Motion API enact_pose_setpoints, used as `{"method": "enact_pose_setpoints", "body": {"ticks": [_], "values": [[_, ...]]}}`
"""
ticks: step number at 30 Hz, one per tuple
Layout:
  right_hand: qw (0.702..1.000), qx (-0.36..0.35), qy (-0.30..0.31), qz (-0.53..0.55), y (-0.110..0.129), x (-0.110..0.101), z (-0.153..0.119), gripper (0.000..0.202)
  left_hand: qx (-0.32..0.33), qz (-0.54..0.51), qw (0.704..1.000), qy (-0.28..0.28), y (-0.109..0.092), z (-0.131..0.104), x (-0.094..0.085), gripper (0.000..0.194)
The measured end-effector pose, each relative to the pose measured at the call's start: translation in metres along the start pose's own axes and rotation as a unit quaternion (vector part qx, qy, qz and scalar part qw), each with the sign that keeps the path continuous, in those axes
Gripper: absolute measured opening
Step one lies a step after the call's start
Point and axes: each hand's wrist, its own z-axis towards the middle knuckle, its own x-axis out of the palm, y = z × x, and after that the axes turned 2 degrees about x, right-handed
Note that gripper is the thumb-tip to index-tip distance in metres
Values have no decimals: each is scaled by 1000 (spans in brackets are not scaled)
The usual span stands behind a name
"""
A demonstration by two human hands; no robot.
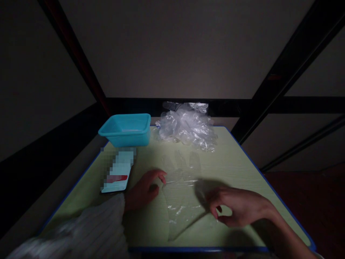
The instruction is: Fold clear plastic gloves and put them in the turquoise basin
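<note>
A clear disposable plastic glove (182,196) lies flat on the table, its fingers pointing away from me and its cuff toward the front edge. My right hand (233,207) pinches the glove near the lower right corner of the cuff, thumb and fingertips together. At the glove's left side is my left hand (145,189), its index fingertip at the glove's edge and the thumb apart from it. The left fingers are bent, with nothing visible gripped between them.
A crumpled heap of clear plastic gloves (188,126) sits at the back of the table (229,162). Left of it stands a turquoise plastic basin (126,135). A phone (120,169) with a lit, partly blurred screen lies before the basin. The table has a blue rim.
</note>
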Motion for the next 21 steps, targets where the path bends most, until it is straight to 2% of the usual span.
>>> {"method": "enact_pose_setpoints", "body": {"ticks": [4, 10, 16, 18, 21], "values": [[997, -22, -37, 65, 1, -9, -1, 19, 36, 21, 999, 5, -3, 0, -1, 42], [983, -11, -130, 131, -3, -17, -6, 10, 89, 42, 995, 32, -9, 1, -5, 42], [969, -24, -136, 205, -4, -18, -6, 8, 147, 139, 978, 39, -10, 1, -2, 52], [968, -22, -137, 209, -3, -18, -6, 8, 164, 182, 969, 23, -11, 1, 2, 46], [970, -22, -128, 205, -4, -19, -6, 7, 187, 252, 949, -2, -14, 0, 7, 19]]}}
